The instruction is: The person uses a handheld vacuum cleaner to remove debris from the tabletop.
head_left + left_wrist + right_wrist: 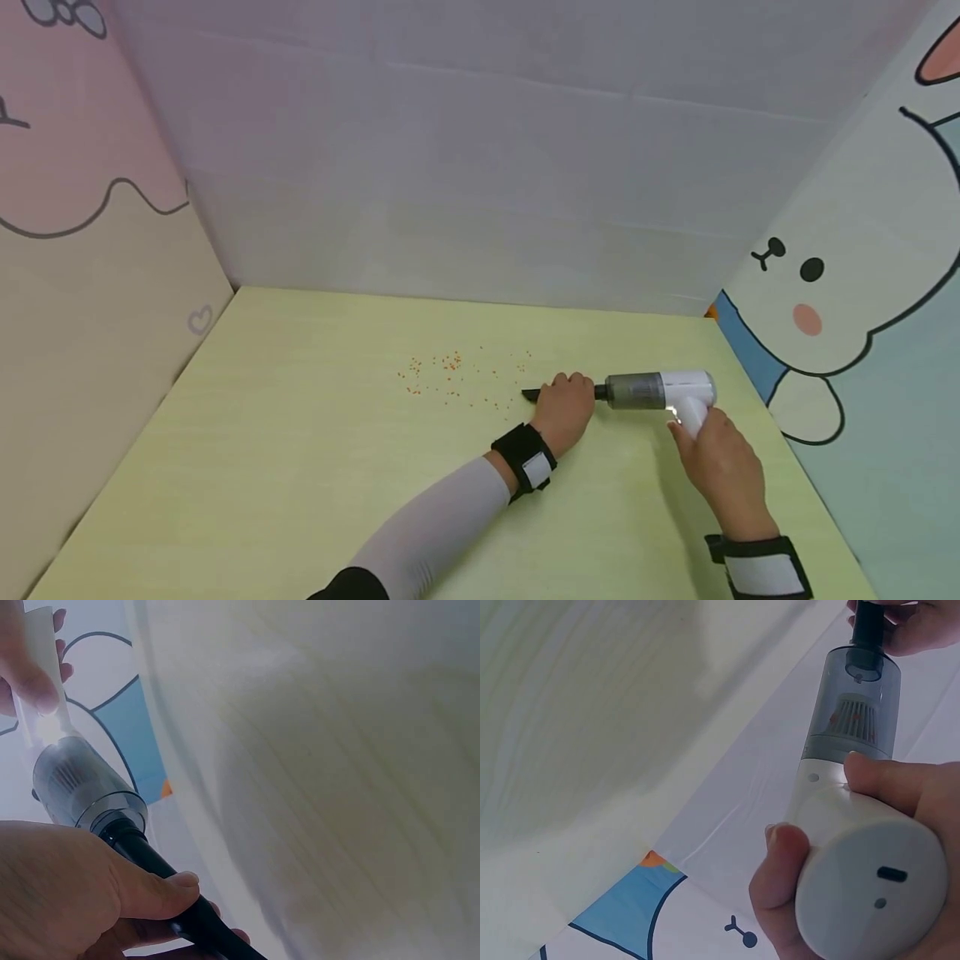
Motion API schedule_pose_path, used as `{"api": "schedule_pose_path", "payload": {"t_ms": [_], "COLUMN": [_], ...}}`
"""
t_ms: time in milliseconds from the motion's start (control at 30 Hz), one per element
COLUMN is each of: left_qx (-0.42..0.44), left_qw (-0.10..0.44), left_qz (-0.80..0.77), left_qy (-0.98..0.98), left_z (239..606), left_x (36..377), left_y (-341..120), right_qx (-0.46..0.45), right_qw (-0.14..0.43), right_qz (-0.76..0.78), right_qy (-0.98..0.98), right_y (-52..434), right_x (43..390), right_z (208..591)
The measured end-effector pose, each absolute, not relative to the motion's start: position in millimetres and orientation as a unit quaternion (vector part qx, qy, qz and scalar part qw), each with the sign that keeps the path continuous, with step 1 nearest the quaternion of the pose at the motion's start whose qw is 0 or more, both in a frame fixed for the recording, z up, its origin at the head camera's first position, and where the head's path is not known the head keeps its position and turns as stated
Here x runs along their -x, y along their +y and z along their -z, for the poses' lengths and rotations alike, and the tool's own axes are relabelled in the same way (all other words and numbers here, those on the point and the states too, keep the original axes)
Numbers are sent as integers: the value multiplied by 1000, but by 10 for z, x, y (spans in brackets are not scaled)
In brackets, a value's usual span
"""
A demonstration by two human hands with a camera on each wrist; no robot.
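Note:
A white handheld vacuum cleaner (686,387) with a clear grey dust cup (635,391) points left over the table. My right hand (723,462) grips its white handle. Around the black nozzle (142,851) at the front curl the thumb and fingers of my left hand (566,412). The nozzle's flat tip (530,394) sticks out past that hand, close to scattered orange crumbs (452,362). In the right wrist view a ribbed filter (855,718) shows through the cup, with a few small orange bits beside it. A light glows near the handle.
The pale yellow table (300,467) ends at a plain whitish back wall (465,167). Side panels with cartoon drawings stand at the left (97,317) and right (877,350). The crumbs spread over the table's far middle, left of the nozzle.

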State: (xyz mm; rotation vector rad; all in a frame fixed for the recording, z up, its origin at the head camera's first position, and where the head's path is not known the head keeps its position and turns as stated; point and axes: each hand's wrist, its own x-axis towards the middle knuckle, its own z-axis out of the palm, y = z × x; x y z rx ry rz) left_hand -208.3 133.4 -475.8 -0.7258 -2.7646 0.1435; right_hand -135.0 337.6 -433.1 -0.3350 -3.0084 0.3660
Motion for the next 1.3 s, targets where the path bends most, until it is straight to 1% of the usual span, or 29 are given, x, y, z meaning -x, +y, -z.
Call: {"api": "schedule_pose_path", "payload": {"t_ms": [433, 600, 767, 1033, 1300], "left_qx": [254, 258, 257, 255, 252], "left_qw": [139, 144, 160, 160, 168], "left_qz": [-43, -44, -49, -52, -55], "left_qy": [-956, -954, -952, -952, -951], "left_z": [4738, 4735, 4733, 4684, 4709], "left_x": [2031, 2020, 2026, 2019, 2007], "left_y": [1306, 1299, 1297, 1293, 1302], "right_qx": [102, 104, 105, 94, 83], "right_qw": [57, 57, 53, 71, 81], "right_qz": [-109, -111, -114, -113, -109], "right_qy": [-987, -987, -987, -987, -987], "right_y": [3377, 3375, 3381, 3389, 3390], "right_x": [1330, 1315, 1318, 1313, 1298], "right_z": [4353, 4348, 4340, 4359, 4353]}}
